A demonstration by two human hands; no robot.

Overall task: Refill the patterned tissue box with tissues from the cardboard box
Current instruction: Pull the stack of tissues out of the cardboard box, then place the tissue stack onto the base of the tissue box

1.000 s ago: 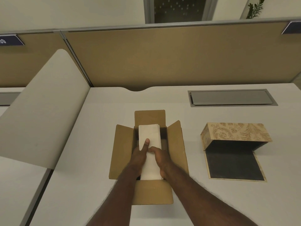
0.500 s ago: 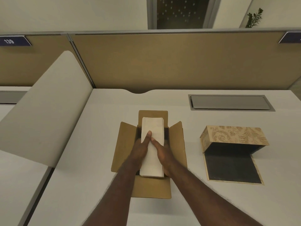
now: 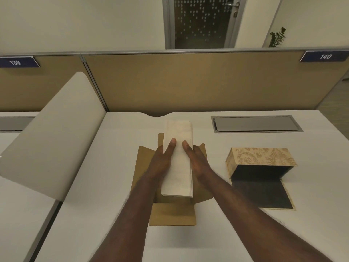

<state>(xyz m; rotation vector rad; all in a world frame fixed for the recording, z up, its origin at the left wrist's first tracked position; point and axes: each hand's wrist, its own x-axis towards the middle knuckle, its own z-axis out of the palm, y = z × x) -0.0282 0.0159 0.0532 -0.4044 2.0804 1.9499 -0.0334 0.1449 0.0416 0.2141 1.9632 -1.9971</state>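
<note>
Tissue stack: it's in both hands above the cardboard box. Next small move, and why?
Probably carry the tissue stack rightward toward the patterned tissue box. The left hand and right hand grip its sides above the cardboard box, and the patterned box lies open.

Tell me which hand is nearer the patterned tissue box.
Right. The right hand grips the tissue stack on the side facing the patterned tissue box; the left hand is across the stack, farther away.
</note>
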